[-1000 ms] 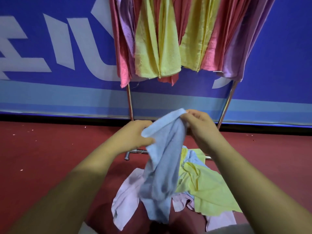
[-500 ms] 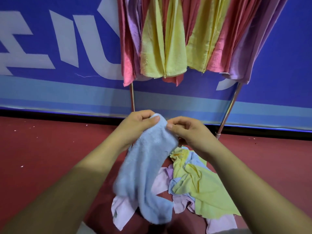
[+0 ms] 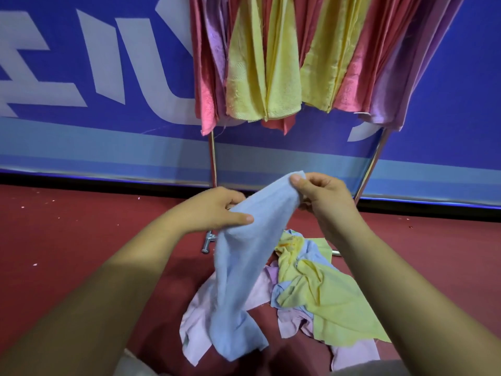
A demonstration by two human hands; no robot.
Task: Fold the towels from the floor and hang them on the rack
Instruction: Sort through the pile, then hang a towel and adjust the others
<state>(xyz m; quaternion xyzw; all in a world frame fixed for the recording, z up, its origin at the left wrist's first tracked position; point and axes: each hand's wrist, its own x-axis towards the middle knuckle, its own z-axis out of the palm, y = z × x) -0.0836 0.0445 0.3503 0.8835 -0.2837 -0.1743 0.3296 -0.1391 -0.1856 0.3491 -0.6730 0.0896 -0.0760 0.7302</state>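
Made out no whole word, brand or number. Found only huge white letter strokes printed on the blue banner (image 3: 461, 118) behind the towel rack (image 3: 213, 158). At the far left, read a barred shape (image 3: 40, 96), something like an E, cut off by the frame edge. Beside it, saw two slanted uprights (image 3: 100, 66), standing close together. Next, traced a broad curve (image 3: 176, 104) like the bottom of a U, running in behind the hanging towels (image 3: 271, 63) and lost there. Further right, below the purple towels (image 3: 393, 90), caught one more white fragment (image 3: 360, 132) on the same banner, too partial to read.
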